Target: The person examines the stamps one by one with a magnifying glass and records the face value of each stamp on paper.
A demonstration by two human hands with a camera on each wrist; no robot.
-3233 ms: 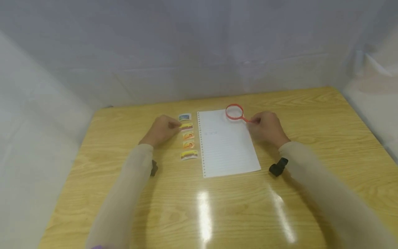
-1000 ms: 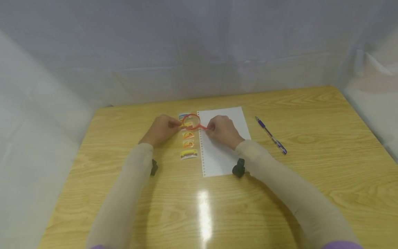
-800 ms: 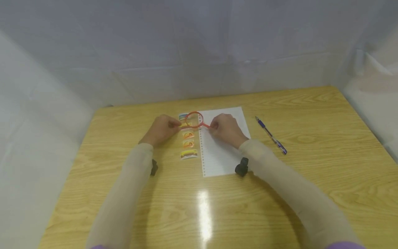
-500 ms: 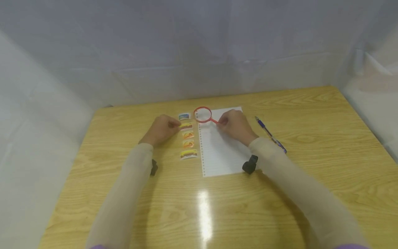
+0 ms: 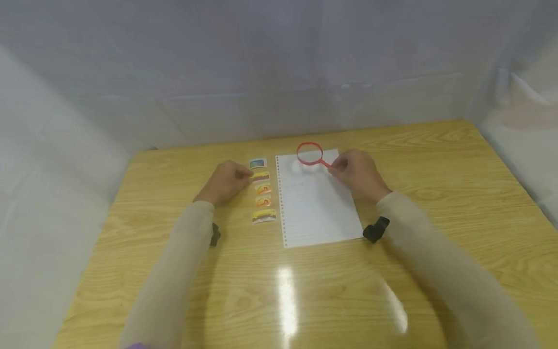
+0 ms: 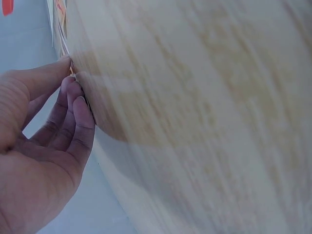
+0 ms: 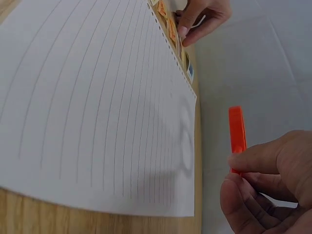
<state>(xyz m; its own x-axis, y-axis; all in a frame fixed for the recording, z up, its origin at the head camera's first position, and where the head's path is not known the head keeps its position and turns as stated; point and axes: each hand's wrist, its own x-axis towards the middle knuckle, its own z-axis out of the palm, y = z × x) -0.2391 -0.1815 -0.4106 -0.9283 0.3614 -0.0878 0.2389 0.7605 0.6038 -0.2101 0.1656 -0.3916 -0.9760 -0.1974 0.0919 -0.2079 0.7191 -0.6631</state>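
My right hand (image 5: 359, 174) pinches the handle of a red magnifying glass (image 5: 321, 161), whose ring hangs over the top of a lined sheet of paper (image 5: 322, 213). In the right wrist view the magnifying glass (image 7: 237, 127) appears edge-on, raised above the sheet. My left hand (image 5: 224, 182) pinches the left edge of a yellow and brown stamp (image 5: 261, 177), second from the top in a column of stamps. Thumb and fingertips of the left hand (image 6: 53, 112) meet at the stamp's edge, low on the table, in the left wrist view.
A blue-green stamp (image 5: 258, 163) lies above the held one; two orange stamps (image 5: 263, 195) and another yellow one (image 5: 264, 215) lie below. The paper's punched edge runs beside them. A pale cloth wall (image 5: 279, 72) rises behind the wooden table (image 5: 244, 291).
The magnifying glass moved left over the held stamp, then back right over the paper's top with my right hand. The pen right of the paper is now hidden. My left hand stays put.
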